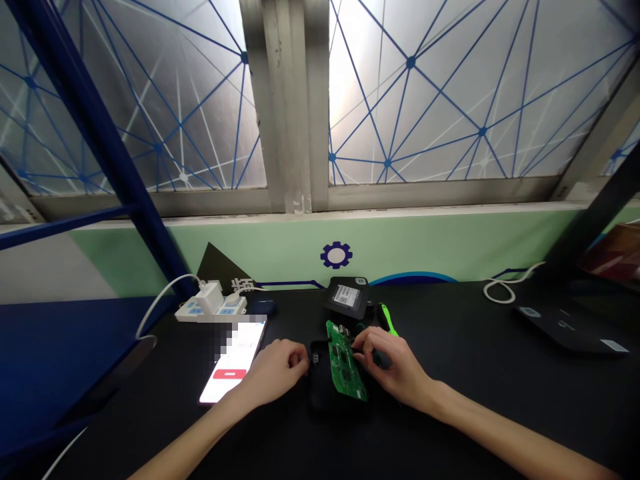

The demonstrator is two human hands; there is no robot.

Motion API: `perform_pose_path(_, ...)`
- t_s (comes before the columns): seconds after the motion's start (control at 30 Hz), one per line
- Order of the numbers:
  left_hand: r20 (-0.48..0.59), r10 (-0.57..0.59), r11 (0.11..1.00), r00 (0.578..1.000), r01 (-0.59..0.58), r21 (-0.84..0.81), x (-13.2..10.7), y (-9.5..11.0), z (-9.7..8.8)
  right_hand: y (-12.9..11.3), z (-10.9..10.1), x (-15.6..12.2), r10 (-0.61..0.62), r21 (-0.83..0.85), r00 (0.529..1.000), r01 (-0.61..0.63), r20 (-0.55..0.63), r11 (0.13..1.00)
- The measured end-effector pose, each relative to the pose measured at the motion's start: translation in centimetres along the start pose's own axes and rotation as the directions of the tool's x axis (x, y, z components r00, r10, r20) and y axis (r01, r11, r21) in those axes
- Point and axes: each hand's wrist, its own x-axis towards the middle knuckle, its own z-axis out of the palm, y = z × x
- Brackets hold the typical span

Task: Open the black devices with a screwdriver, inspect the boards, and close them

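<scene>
The green circuit board [345, 360] is lying tilted across a black plastic casing [323, 393] near the counter's front edge, and it is likely light and stiff but fragile, so its bare edges look like the safest place to hold it, away from the soldered parts. The right hand [395, 363] is reaching over from the right, its fingers [363, 343] bunched together and clamping the board's upper edge. The left hand [273, 373] is closing in from the left, its fingers [303, 357] pinched together on a small black connector [315, 359] beside the board. A phone [233, 360] is lying just left of that hand, showing a red button. Beyond the hands, a green-handled screwdriver [387, 319] and a black box with a white label [346, 297] are sitting near the counter's back edge, while a white power strip [210, 308] is running along the back left corner.
</scene>
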Motion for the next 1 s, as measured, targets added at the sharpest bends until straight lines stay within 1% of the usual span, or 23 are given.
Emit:
perform_pose_path(0.23, 0.000, -0.005, 1.000, 1.000, 0.005, 0.003, 0.06, -0.12, 0.10, 0.01, -0.07, 0.09, -0.030, -0.029, 0.998, 0.032, 0.052, 0.999)
perform_pose_path(0.4, 0.001, -0.010, 1.000, 1.000, 0.010, 0.002, 0.06, 0.00, 0.03, -0.16, -0.12, 0.14, -0.030, -0.033, 0.996, 0.033, 0.086, 0.999)
perform_pose_path(0.7, 0.012, -0.013, 1.000, 1.000, 0.014, -0.011, 0.10, 0.00, 0.08, -0.24, 0.03, 0.10, -0.005, -0.092, 0.993, 0.016, 0.115, 0.996)
perform_pose_path(1.0, -0.002, -0.021, 1.000, 1.000, 0.021, -0.012, -0.02, -0.11, 0.24, -0.14, 0.27, 0.12, 0.001, -0.115, 0.992, 0.014, 0.129, 0.993)
